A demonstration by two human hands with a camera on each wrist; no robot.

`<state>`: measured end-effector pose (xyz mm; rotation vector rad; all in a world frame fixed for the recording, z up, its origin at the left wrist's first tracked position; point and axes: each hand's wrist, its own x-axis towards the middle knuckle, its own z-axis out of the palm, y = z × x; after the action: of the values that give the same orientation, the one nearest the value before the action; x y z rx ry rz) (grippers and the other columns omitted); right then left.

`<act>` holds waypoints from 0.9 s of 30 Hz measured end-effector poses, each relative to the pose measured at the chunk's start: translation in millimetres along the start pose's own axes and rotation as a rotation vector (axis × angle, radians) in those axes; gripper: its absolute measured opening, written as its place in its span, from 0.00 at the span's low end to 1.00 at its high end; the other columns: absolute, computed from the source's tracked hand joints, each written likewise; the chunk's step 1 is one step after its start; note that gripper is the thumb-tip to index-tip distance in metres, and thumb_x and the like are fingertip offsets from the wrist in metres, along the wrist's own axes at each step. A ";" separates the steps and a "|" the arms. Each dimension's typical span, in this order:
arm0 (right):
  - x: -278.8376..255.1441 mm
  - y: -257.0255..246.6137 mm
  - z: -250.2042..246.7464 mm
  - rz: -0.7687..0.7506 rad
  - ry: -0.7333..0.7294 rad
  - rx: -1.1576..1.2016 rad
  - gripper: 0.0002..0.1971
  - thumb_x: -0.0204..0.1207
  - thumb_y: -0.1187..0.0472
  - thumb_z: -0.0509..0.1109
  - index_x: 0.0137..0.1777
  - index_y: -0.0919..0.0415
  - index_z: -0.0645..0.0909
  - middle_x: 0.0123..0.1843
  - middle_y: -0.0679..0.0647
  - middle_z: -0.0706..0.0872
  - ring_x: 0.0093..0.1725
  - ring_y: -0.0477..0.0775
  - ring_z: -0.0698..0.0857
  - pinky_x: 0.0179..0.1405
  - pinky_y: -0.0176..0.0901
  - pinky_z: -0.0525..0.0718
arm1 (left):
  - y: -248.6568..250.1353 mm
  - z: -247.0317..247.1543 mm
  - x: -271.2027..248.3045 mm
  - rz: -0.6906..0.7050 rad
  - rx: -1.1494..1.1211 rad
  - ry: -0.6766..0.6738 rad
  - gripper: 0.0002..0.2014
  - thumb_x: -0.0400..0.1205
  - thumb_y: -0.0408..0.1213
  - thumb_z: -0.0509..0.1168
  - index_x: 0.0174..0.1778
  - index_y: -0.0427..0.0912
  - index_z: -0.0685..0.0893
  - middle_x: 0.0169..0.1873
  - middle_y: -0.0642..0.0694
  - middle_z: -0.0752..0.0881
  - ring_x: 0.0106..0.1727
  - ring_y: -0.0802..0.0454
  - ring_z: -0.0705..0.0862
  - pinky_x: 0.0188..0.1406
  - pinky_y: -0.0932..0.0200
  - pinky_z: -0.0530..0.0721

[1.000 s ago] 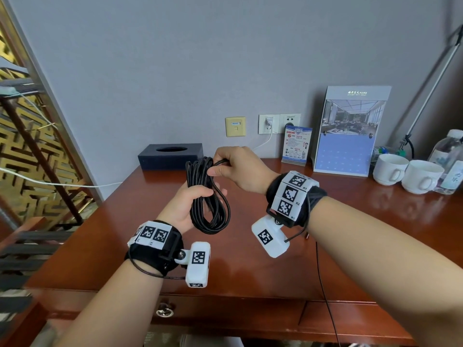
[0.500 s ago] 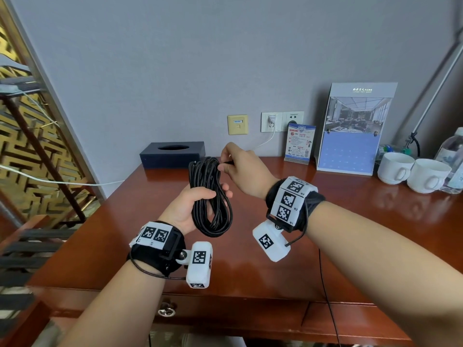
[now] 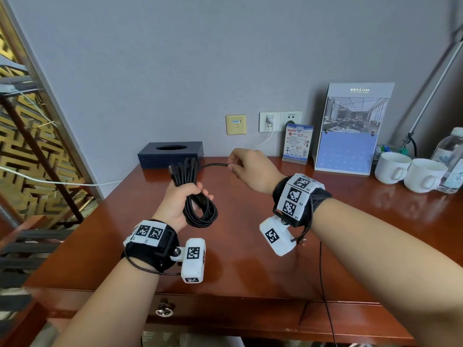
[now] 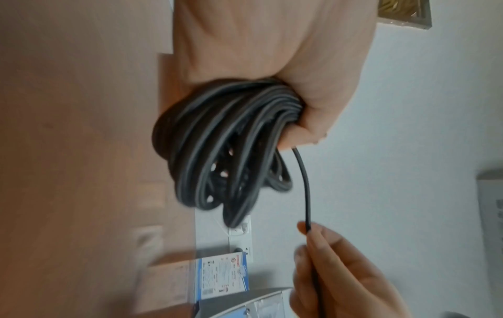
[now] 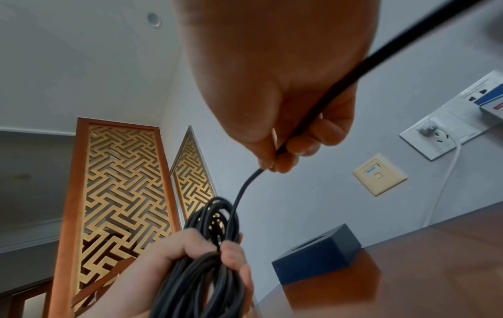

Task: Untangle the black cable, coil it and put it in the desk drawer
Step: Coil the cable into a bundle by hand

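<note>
**Coil in the left hand, loose end pinched in the right**

The left hand (image 3: 179, 205) is clenched around the middle of the black cable (image 3: 198, 196), whose many loops form a bundle held upright above the desk (image 3: 250, 259); loops stick out above the fist toward 12 o'clock and hang below it toward 6 o'clock. In the left wrist view the fingers (image 4: 313, 120) wrap the bundle tightly. From the top of the bundle a single strand arcs toward 3 o'clock to the right hand (image 3: 253, 171), which pinches it between thumb and fingertips (image 5: 302, 144); the rest of that strand runs back through the palm and out of sight past the wrist.

Both hands hover over the polished red-brown desk, well clear of its top. At 12 o'clock from the coil sits a dark tissue box (image 3: 170, 154) against the grey wall (image 3: 200, 58). Toward 2 o'clock are a beige wall plate (image 3: 236, 124), white sockets (image 3: 280, 121) with a white plug lead, a small blue leaflet (image 3: 298, 144) and a standing calendar (image 3: 350, 131). At 3 o'clock stand two white cups (image 3: 411, 172) and a water bottle (image 3: 451, 156). A gold lattice screen (image 3: 30, 151) fills the 9 o'clock side. The desk drawer (image 3: 225, 309), at 6 o'clock, is closed, with its ring pull (image 3: 164, 310) visible.
</note>
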<state>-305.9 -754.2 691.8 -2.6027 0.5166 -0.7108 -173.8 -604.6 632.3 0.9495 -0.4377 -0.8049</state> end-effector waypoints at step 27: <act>-13.1 -51.6 13.8 -0.204 -0.233 0.126 0.16 0.77 0.72 0.56 0.48 0.62 0.87 0.37 0.52 0.88 0.31 0.44 0.77 0.40 0.41 0.79 | -7.6 -2.9 11.3 -0.058 -0.154 0.154 0.40 0.68 0.51 0.82 0.74 0.40 0.78 0.69 0.29 0.78 0.67 0.33 0.81 0.70 0.34 0.74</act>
<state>-296.3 -700.6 699.2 -2.5960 0.1338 -0.4741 -167.9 -614.3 624.2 0.8760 -0.2123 -0.7997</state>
